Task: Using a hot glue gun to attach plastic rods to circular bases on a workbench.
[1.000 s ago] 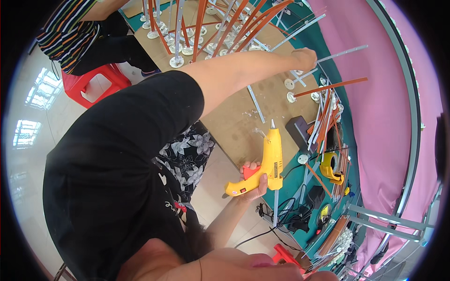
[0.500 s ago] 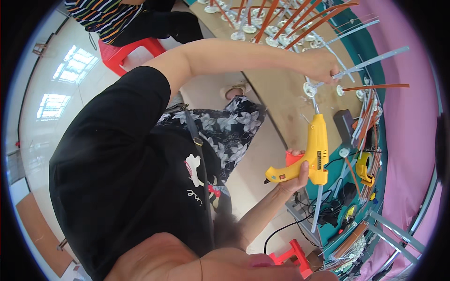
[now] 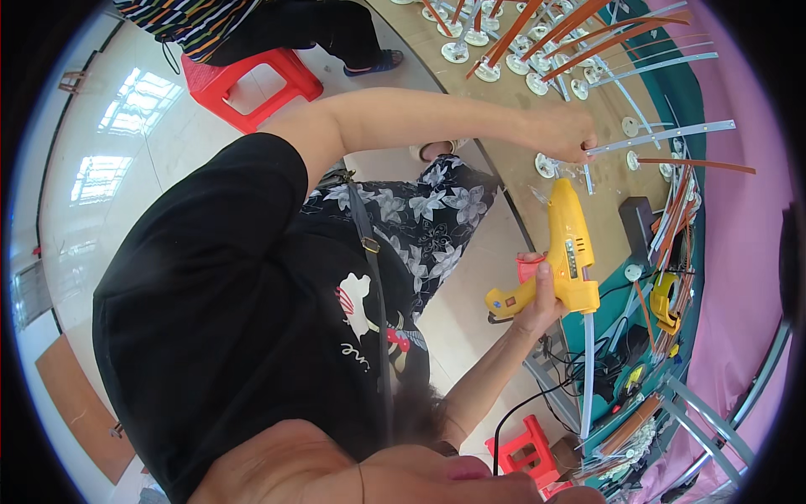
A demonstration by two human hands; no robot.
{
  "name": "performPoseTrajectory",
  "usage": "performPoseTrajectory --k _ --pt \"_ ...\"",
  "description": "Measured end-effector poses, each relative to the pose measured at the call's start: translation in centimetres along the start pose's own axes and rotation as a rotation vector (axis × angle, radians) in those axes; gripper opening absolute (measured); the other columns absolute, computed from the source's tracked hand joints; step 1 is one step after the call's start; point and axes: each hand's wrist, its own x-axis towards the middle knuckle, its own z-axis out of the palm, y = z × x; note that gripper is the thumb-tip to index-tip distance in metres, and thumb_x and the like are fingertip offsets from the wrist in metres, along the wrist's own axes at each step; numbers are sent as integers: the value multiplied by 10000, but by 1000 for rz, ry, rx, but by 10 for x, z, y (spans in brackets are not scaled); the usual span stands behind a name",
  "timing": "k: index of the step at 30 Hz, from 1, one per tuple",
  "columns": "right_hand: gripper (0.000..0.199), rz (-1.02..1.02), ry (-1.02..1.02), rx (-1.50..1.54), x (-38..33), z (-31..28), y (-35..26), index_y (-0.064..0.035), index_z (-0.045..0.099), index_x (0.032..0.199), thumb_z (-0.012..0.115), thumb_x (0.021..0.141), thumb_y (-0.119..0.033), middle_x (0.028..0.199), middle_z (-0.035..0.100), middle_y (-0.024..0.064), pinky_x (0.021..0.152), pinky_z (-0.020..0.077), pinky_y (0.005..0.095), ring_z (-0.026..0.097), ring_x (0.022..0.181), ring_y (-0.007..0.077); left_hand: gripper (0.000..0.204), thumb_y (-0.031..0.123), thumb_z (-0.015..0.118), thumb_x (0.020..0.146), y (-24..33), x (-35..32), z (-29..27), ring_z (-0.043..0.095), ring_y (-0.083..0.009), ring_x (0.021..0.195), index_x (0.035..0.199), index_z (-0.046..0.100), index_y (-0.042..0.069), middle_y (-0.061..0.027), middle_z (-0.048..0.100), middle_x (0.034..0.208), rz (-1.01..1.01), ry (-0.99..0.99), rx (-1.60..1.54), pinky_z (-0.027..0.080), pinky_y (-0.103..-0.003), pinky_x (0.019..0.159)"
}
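Note:
My left hand [image 3: 561, 136] is closed round a pale grey strip with small holes [image 3: 672, 136], which reaches out to the right. Just below that hand is a white round base [image 3: 546, 165] at the tabletop; whether the strip touches it I cannot tell. In my right hand [image 3: 539, 298] is a yellow glue gun [image 3: 567, 244], its front end pointing up toward the base. The nozzle tip is hard to make out. A translucent glue stick [image 3: 588, 370] sticks out of the gun's back end, and its red trigger [image 3: 529, 269] lies under my fingers.
Several white round bases [image 3: 537, 82] with brown and grey strips crowd the table's far end. Along the right side lie a dark box [image 3: 638, 227], bundled strips [image 3: 676, 214], a yellow tape dispenser [image 3: 665, 302] and black cables [image 3: 564, 370]. Another person sits by a red stool [image 3: 252, 84].
The view has shifted a little, moving most things. The glue gun has tilted, and its metal nozzle, earlier at the white base, no longer shows there. My left hand still grips the strip.

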Motion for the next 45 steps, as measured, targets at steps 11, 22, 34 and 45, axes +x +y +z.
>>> performPoseTrajectory --k 11,22,34,45 --pt "402 20 30 -78 5 8 -6 5 403 1061 619 726 -43 773 542 120 602 515 367 589 608 221 168 247 626 743 -1 0 2 583 -232 599 791 665 90 -81 599 621 4 21 23 431 -361 554" --pt "403 77 28 -93 11 15 -15 2 381 1082 596 741 -12 737 536 111 557 496 304 575 584 192 152 210 645 719 -3 -2 -1 598 -239 638 832 676 112 -87 620 673 -11 15 16 446 -363 572" --pt "347 102 39 -151 13 21 -22 12 406 1026 592 734 -8 713 534 112 507 492 303 557 536 186 160 228 605 733 -2 -2 -3 603 -258 694 805 670 102 -97 625 712 -35 -24 -14 454 -377 597" --pt "273 41 73 -139 13 24 -21 19 430 966 578 738 2 666 537 110 483 485 284 555 515 180 159 229 606 736 -5 0 0 604 -261 697 811 672 106 -95 627 715 -21 -16 -4 455 -383 597"
